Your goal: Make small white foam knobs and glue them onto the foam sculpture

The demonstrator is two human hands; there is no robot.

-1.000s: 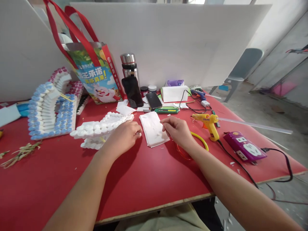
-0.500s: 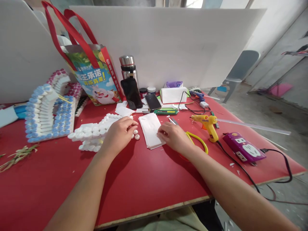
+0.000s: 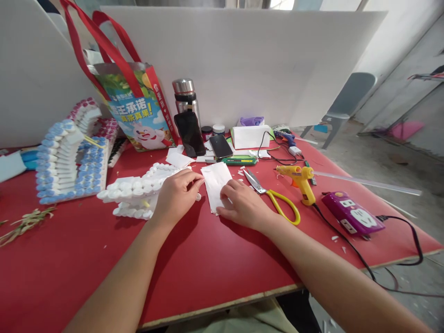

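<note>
A stack of white paper sheets point(image 3: 214, 178) lies between my hands on the red table. My left hand point(image 3: 177, 193) is closed in a pinch by the left edge of the stack; whatever is between the fingertips, if anything, is too small to make out. A small white rolled piece point(image 3: 198, 197) shows beside its thumb. My right hand point(image 3: 244, 203) rests over the lower right of the stack, fingers bent and apart, holding nothing. Left of my left hand stands a white structure point(image 3: 130, 187) built of small rolled pieces. Yellow-handled scissors point(image 3: 282, 206) lie right of my right hand.
A yellow glue gun point(image 3: 300, 178) and a purple power box point(image 3: 352, 212) with cords sit at the right. Behind are two phones point(image 3: 221, 146), a green cutter point(image 3: 240, 160), a steel flask point(image 3: 185, 95) and a shopping bag point(image 3: 138, 111). A blue-and-white structure point(image 3: 57, 162) stands left.
My right hand has moved left and nearer me, onto the lower stack, uncovering the scissors. My left hand has shifted slightly right, covering most of the small rolled pieces.
</note>
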